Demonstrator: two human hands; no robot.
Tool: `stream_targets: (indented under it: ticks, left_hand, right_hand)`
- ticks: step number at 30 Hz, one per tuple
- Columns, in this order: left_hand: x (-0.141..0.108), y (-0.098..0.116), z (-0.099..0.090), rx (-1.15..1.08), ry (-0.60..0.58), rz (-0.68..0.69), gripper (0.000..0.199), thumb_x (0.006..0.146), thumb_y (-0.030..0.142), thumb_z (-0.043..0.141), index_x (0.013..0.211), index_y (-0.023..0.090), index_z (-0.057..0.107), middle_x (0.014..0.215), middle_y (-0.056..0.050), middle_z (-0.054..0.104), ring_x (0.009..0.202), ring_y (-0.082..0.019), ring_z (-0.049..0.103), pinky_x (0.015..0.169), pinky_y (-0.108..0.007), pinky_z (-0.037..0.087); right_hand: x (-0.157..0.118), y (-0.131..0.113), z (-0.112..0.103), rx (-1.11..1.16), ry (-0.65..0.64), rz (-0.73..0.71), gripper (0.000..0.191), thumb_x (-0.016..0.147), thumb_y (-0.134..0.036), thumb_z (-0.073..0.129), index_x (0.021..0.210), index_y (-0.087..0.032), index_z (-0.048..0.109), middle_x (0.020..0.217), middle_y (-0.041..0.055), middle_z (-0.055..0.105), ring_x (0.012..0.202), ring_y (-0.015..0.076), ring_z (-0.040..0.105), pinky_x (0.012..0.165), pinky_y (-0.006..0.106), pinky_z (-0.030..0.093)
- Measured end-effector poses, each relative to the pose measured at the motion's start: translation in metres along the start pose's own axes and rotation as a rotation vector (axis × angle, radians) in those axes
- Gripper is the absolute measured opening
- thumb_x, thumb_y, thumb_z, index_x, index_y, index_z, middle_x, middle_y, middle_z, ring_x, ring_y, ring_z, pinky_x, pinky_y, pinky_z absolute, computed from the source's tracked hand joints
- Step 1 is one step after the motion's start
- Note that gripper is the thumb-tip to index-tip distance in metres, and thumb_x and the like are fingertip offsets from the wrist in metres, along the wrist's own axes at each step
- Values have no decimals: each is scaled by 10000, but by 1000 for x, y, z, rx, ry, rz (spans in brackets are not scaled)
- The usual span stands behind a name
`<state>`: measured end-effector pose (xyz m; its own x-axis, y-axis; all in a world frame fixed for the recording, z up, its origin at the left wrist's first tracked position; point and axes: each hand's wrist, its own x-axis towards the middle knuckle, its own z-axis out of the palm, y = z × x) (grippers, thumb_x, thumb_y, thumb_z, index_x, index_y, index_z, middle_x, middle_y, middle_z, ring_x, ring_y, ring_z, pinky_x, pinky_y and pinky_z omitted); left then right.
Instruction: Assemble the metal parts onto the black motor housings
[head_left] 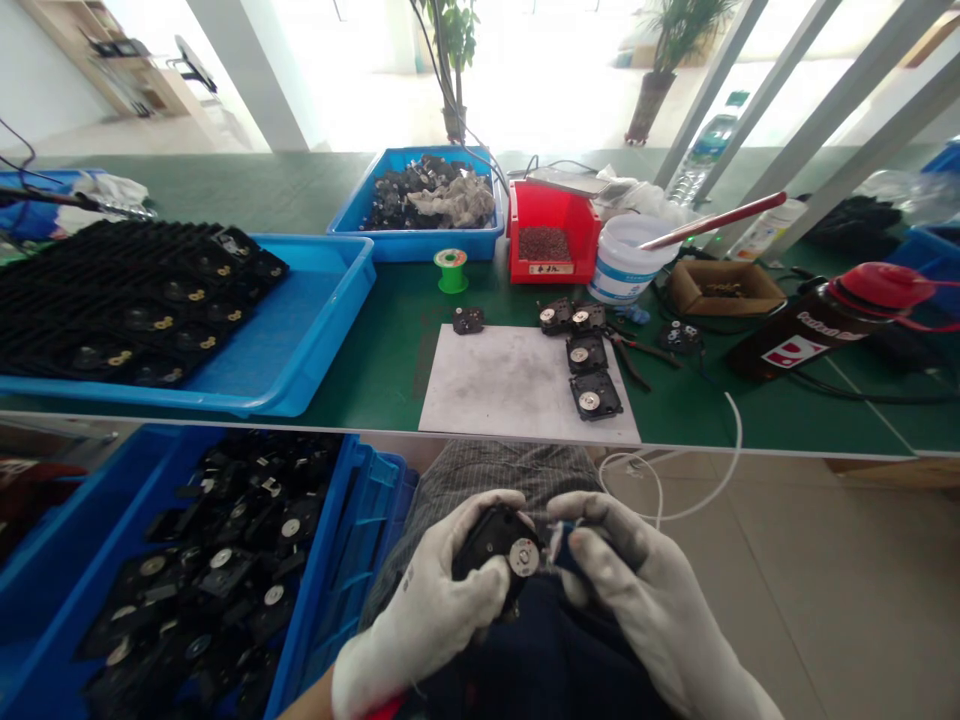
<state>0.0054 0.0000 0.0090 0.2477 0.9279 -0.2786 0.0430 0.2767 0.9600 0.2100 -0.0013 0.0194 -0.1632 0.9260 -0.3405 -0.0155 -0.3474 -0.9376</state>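
Note:
My left hand [450, 590], in a white glove, is closed around a black plastic mechanism with a round silver hub [523, 558]. Just right of it, my gloved right hand [630, 570] pinches a small dark blue piece [568, 545], perhaps cloth, with a whitish edge; blur hides its exact kind. The blue piece is close to the silver hub, and I cannot tell whether they touch. Both hands are above my lap, below the table's front edge. Similar black mechanisms [589, 396] lie along the right side of a smudged white sheet [495, 380], with a smaller black part [468, 320] at its top left.
At left are a blue tray [330, 310] of stacked black panels and a lower blue crate [319, 590] full of mechanisms. Behind the sheet stand a solder spool [451, 272], red bin [525, 215] and white bucket [622, 265]. Pliers [634, 360] and a dark bottle [810, 325] are at right.

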Motion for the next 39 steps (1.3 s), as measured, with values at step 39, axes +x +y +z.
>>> stream_targets:
  ticks: [39]
  left_hand:
    - [2,4,-2,111,-53,-47,569,721,299,622,1271,180,705,1284,-74,757,1244,-323,667,1096,-398,494]
  right_hand:
    - [9,-9,6,-838,272,-835,75,936,-192,650,944,-257,684,850,-33,810,706,155,770,699,290,533]
